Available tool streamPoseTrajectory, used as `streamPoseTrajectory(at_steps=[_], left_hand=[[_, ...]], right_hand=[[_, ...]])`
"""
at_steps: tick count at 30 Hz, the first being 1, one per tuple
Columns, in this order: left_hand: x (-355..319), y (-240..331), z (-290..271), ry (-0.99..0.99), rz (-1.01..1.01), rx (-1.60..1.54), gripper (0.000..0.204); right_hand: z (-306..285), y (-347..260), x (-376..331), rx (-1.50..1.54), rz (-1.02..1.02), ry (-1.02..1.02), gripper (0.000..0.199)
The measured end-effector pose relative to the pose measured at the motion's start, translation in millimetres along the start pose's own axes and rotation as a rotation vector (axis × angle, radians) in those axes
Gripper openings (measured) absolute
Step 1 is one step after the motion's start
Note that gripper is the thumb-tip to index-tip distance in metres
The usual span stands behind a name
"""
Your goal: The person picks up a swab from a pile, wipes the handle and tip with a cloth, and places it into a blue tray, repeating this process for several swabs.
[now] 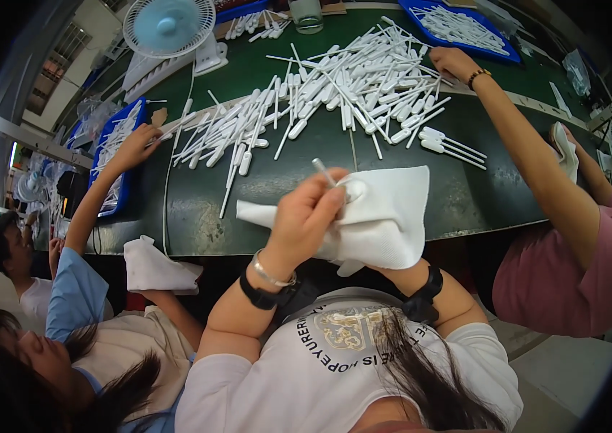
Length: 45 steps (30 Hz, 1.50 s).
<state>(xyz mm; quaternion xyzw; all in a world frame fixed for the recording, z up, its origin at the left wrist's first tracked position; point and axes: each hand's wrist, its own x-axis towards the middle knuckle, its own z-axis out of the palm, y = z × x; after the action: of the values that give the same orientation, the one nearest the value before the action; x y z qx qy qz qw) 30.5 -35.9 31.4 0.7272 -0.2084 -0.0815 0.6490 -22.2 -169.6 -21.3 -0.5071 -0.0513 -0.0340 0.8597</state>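
Note:
My left hand is closed in a pinch on a white slim-stemmed piece. The stem's tip pokes up above the fingers, and its other part goes into a fold of white cloth. Beneath that cloth, my right hand bears it from the right; the fingers are hidden under the fabric. Cloth and piece are held above the table's near edge. Beyond them lies a big loose pile of similar white pieces, each a thin stem with a wider oval end. A few pieces lie apart at the pile's right.
A dark green table spans the view. Co-workers' arms reach in at left and right. Blue trays of white pieces stand at left and far right. A fan and a glass jar are at the back.

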Motion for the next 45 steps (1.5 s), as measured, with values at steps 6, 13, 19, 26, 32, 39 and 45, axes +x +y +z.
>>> streamPoseTrajectory(at_steps=[6,13,19,26,32,39,45], left_hand=[[1.0,-14.1,-0.2,0.096,-0.086,-0.245,0.021],[16.9,-13.8,-19.3,0.35,0.009,-0.589,0.021],[15.1,-15.0,-14.8,0.333,-0.002,-0.594,0.019],[11.3,-23.5,3.6,0.291,0.07,-0.43,0.015],[14.0,-21.8,-7.2,0.351,0.08,-0.719,0.014],[10.8,-28.4,6.1,0.214,0.162,-0.216,0.01],[4.6,-22.1,2.0,0.111,0.166,-0.17,0.014]], right_hand=[[-10.4,9.3,1.0,-0.402,-0.028,-0.118,0.04],[-15.1,11.5,2.3,-0.26,0.091,-0.123,0.038],[-3.6,-13.0,9.9,0.076,-0.102,-0.195,0.052],[0.0,1.7,20.0,-0.777,-0.261,-0.27,0.058],[-15.1,5.7,6.9,-0.731,-0.321,-0.182,0.053],[-12.8,8.9,8.8,-0.448,-0.19,-0.112,0.052],[-31.8,22.8,14.7,-0.343,-0.178,-0.032,0.055]])
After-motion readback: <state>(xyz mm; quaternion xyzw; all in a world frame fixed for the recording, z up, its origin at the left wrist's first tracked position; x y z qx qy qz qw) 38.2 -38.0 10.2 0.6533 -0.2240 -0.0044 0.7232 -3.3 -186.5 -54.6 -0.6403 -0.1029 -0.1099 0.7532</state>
